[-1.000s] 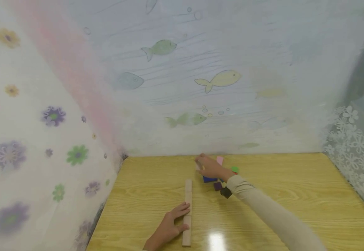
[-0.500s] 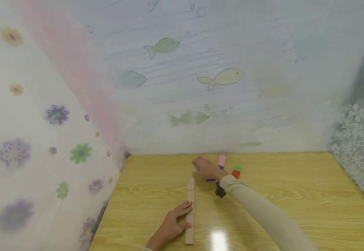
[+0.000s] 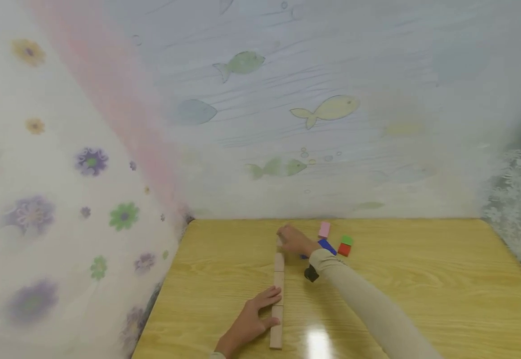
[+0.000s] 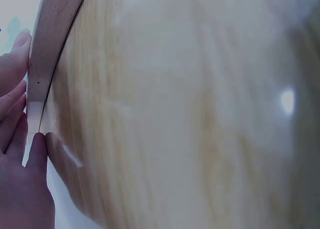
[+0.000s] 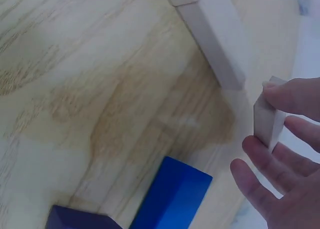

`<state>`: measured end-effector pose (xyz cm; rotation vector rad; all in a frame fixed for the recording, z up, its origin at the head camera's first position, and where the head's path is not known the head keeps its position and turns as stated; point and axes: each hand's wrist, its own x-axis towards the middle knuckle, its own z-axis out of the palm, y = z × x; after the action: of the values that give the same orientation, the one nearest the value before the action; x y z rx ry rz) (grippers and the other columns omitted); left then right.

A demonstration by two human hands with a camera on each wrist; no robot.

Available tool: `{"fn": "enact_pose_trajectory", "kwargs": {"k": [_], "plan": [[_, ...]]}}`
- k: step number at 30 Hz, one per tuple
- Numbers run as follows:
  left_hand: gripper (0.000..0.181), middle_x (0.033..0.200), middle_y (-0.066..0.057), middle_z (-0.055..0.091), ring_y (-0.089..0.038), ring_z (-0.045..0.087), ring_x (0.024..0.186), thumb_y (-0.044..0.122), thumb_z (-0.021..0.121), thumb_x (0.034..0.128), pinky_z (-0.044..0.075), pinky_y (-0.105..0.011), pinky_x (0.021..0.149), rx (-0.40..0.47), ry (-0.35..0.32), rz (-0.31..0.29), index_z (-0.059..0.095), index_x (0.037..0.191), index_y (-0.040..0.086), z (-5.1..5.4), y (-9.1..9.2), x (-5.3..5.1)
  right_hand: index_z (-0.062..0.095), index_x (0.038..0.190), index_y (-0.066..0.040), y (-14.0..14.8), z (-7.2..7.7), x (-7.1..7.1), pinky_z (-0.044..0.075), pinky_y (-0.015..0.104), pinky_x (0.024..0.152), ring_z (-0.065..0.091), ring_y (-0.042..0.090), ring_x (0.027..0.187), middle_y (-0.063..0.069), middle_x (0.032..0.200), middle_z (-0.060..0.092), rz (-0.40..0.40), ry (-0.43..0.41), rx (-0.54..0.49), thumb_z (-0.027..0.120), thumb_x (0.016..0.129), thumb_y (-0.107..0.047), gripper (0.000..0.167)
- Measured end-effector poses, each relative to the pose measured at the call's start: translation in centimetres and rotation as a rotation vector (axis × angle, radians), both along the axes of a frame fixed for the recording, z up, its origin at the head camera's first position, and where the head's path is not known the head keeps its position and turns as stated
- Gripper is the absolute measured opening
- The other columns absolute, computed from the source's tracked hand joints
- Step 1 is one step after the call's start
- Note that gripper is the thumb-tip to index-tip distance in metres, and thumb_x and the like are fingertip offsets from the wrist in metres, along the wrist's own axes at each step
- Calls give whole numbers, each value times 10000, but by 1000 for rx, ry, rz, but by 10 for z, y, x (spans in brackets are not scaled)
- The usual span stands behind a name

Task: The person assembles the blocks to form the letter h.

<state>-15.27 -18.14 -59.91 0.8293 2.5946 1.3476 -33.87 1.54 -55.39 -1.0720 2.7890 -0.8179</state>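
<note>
A straight row of pale wooden blocks [image 3: 276,339] runs away from the near side of the table. My left hand [image 3: 251,319] rests against its left side, thumb and fingers spread and fingertips touching the blocks; the left wrist view shows the hand [image 4: 22,184] beside the row [image 4: 52,44]. Beyond the row's far end, my right hand [image 3: 297,240] pinches another pale block. In the right wrist view that block [image 5: 267,119] sits between thumb and fingers of the hand [image 5: 295,164], separated by a small gap from the row's end [image 5: 217,44].
Right of the row lie blue [image 3: 327,247], pink [image 3: 324,230], green [image 3: 347,240], red [image 3: 344,250] and dark [image 3: 311,273] blocks, some partly behind the right hand and sleeve. A painted wall [image 3: 224,194] stands along the table's [image 3: 399,279] far edge.
My right hand has moved left with its block, which now lines up with the row's far end. The left hand stays against the row. The head view has shifted slightly.
</note>
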Motion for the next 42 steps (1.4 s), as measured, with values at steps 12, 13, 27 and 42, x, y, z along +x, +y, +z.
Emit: {"fn": "enact_pose_trajectory", "kwargs": {"k": [12, 13, 27, 42], "plan": [[569, 1445, -26, 434, -240, 334, 1366, 268, 716, 829, 306, -413, 1097, 4, -48, -23, 542, 1326, 53, 5, 5, -2, 602, 1086, 76, -1, 4, 12, 476, 449, 855, 544, 335, 978, 196, 1031, 582, 6, -49, 15, 667, 846, -65, 286], [573, 1445, -27, 433, -241, 331, 1367, 275, 714, 830, 309, -412, 1095, 8, -52, -25, 539, 1328, 53, 4, 5, -2, 606, 1085, 77, 0, 4, 12, 477, 446, 855, 545, 337, 979, 196, 1031, 588, 14, -42, 21, 653, 848, -49, 273], [596, 1448, -7, 429, -228, 321, 1373, 315, 705, 828, 315, -411, 1092, 24, -72, -26, 530, 1340, 67, 3, 5, -2, 648, 1002, 34, -1, 9, 17, 490, 453, 850, 563, 342, 988, 183, 1031, 587, 31, -32, 51, 546, 841, 71, 194], [540, 1442, -29, 438, -267, 334, 1363, 219, 714, 835, 290, -435, 1101, 24, -83, 12, 547, 1321, 54, 4, 2, 2, 660, 1047, -42, -7, 15, 23, 511, 442, 764, 555, 302, 894, 144, 1018, 561, 22, 35, 194, 592, 892, -37, 169]]}}
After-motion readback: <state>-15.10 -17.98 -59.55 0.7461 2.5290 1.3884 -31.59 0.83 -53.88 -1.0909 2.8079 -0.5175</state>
